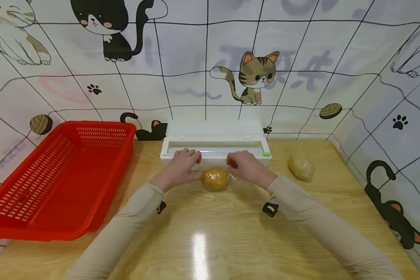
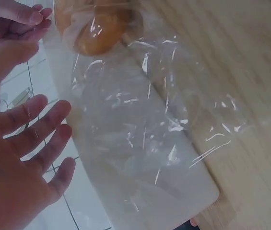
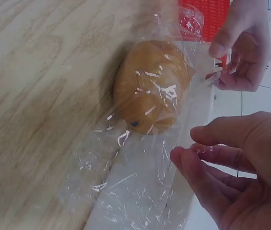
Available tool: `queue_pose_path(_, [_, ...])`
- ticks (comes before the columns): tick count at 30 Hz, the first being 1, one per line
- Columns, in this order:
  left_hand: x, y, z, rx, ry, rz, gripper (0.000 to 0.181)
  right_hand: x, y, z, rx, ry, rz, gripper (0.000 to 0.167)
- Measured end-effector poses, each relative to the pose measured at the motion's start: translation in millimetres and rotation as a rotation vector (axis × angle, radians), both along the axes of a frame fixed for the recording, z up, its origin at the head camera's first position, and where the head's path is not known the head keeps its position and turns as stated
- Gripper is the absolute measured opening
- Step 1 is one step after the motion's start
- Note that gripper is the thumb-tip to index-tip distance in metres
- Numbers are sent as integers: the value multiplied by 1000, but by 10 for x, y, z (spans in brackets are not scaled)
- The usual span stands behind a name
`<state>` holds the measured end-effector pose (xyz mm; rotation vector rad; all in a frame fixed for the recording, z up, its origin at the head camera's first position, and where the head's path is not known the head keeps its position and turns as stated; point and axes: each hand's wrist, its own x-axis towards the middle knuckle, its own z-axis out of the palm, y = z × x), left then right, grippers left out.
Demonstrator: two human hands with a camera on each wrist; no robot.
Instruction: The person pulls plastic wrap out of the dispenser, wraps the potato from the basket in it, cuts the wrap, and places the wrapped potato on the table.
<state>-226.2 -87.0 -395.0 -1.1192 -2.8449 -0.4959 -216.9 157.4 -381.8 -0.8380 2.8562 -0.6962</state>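
A rounded orange-yellow fruit [image 1: 215,179], its exact kind unclear, sits on the table under clear cling film [image 3: 147,167]. The film spreads loosely past the fruit on both sides. My left hand [image 1: 182,168] is at the fruit's left, its thumb pointing toward it; in the left wrist view its fingers are spread apart. From the right, my right hand [image 3: 226,167] pinches a bit of film between thumb and fingertips. Just behind both hands stands a white cling film dispenser [image 1: 215,158] with its lid raised and a green slider at its right end.
A red plastic basket [image 1: 105,194] stands on the left side of the wooden table [image 1: 231,241]. Farther right lies a pale yellow item wrapped in clear film [image 1: 301,166]. A cat-patterned covering [image 1: 182,89] rises behind the table and along its right.
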Motion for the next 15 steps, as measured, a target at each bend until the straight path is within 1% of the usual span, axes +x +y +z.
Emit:
queue_pose_path(2, [13, 16, -12, -24, 17, 7, 39, 19, -8, 4, 2, -31, -13, 13])
queue_pose_path(5, [33, 47, -28, -75, 41, 28, 49, 51, -28, 4, 14, -55, -25, 20])
queue_pose_path(7, [51, 68, -35, -115, 59, 38, 48, 75, -41, -2, 22, -58, -31, 22])
queue_pose_path(11, [86, 96, -50, -189, 99, 37, 42, 125, -61, -31, 52, -27, -43, 23])
queue_pose_path(15, [104, 109, -70, -217, 149, 14, 33, 163, -80, -75, 96, 50, -55, 25])
